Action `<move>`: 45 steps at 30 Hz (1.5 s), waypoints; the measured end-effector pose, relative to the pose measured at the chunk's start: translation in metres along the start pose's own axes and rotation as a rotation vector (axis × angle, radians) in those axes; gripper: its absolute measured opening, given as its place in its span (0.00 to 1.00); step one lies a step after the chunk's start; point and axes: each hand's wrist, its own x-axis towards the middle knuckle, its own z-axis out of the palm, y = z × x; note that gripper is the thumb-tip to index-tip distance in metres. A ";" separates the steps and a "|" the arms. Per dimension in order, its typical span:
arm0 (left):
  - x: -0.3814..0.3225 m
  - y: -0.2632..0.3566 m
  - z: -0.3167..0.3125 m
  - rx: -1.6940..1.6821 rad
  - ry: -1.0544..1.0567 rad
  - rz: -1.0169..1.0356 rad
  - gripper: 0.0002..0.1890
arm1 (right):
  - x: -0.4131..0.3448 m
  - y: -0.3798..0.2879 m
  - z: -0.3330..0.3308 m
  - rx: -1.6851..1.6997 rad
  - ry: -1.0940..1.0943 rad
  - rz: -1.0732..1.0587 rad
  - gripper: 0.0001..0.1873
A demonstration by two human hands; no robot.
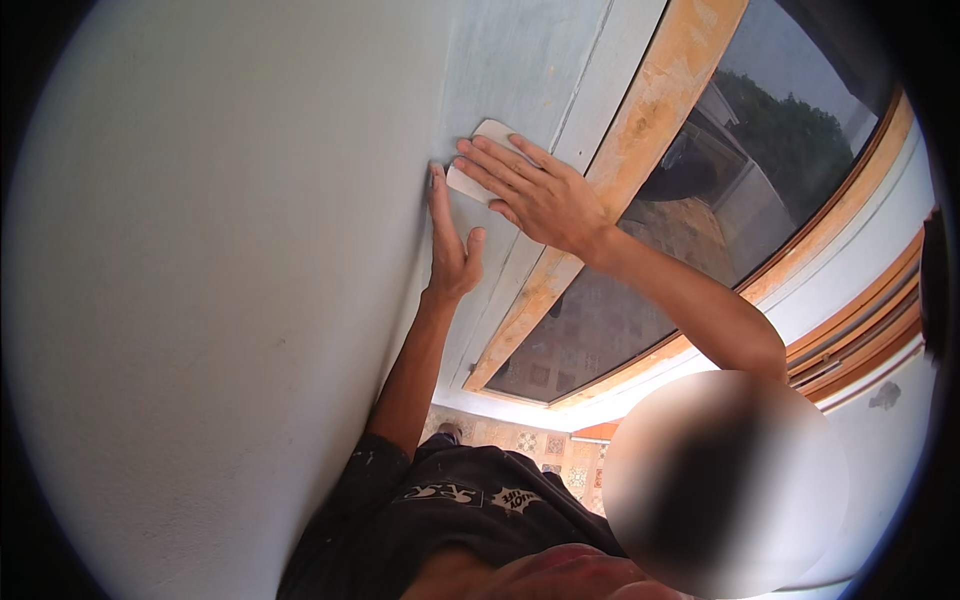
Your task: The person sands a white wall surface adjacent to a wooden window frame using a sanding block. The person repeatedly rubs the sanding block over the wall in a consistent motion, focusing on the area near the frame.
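Observation:
My right hand point(544, 191) lies flat, fingers extended, over a pale sheet point(469, 184), possibly sandpaper, and holds it against the light blue-grey painted panel point(517, 67) beside the window frame. The sheet shows above and below the fingers; its underside is hidden. To the left, my left hand point(454, 251) is upright with its thumb apart and no object seen in it. Its fingers are at the corner where the panel meets the pale plastered wall point(225, 225); whether they touch the surface is hard to tell.
Right of the panel stands a wooden window frame point(645, 112) with patchy, worn-looking surfaces around dark reflective glass point(660, 262). More orange-brown wooden framing point(855, 322) is at the far right. Patterned floor tiles point(555, 446) and a foot point(450, 430) show below.

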 end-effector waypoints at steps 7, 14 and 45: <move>-0.002 -0.009 -0.001 0.058 -0.040 0.037 0.42 | 0.064 0.162 -0.073 -0.143 0.617 0.566 0.35; -0.005 -0.009 -0.001 0.059 0.011 0.028 0.44 | 0.018 0.019 -0.024 0.101 -0.116 -0.059 0.40; -0.011 -0.012 0.005 0.060 0.023 -0.015 0.42 | 0.087 0.101 -0.041 -0.100 0.520 0.399 0.36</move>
